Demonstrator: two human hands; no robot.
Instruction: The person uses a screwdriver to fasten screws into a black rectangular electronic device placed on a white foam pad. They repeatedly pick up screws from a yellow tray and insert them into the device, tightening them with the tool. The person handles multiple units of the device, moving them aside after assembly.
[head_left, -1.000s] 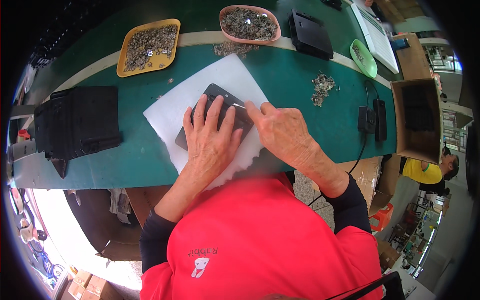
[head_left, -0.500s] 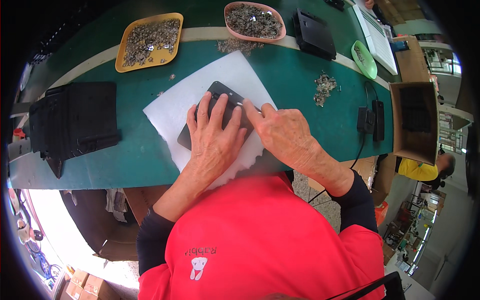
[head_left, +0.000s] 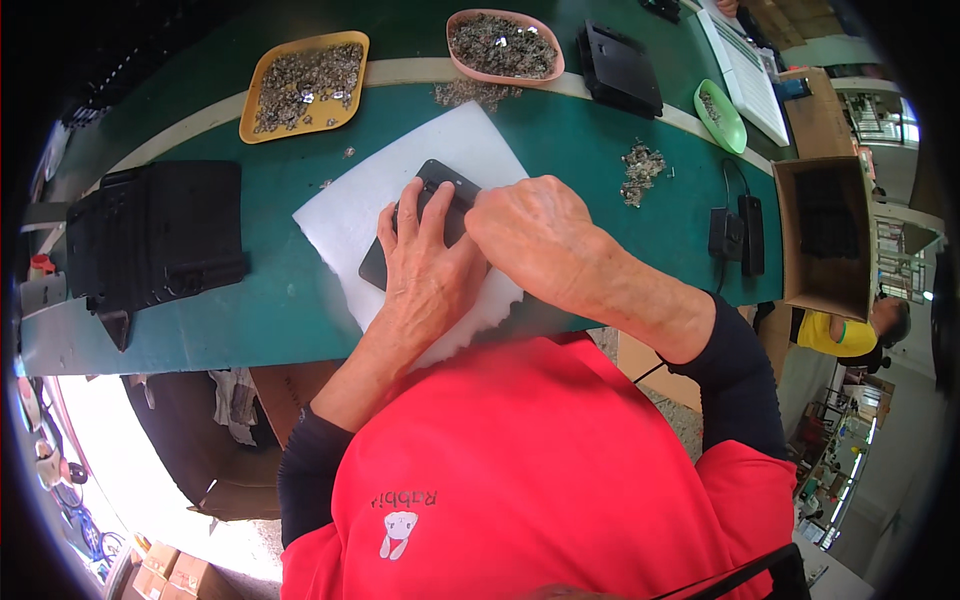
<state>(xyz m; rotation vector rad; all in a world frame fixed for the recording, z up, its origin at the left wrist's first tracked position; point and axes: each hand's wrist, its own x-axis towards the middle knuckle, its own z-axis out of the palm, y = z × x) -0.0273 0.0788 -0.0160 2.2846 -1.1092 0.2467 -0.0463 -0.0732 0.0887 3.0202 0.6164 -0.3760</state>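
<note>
A dark flat rectangular casing (head_left: 434,172) lies on a white foam sheet (head_left: 345,205) at the middle of the bench. My left hand (head_left: 428,268) rests on it, palm down, with fingers stretched apart across its surface. Over the casing's right side, my right hand (head_left: 540,235) is curled into a fist beside the left one. The back of that hand hides its fingertips and whatever they grip, and covers the casing's right part too.
Small metal parts fill a yellow tray (head_left: 247,112), a pink tray (head_left: 556,68) and a green dish (head_left: 736,130). Loose parts (head_left: 642,172) lie right. Black casings are stacked left (head_left: 160,230) and at the back (head_left: 618,70). A power adapter (head_left: 751,235) sits near a cardboard box (head_left: 870,230).
My right hand has rolled over and shifted slightly left, its elbow swinging outward; the extended index finger is now hidden. My left hand stays on the casing. The view has shifted slightly.
</note>
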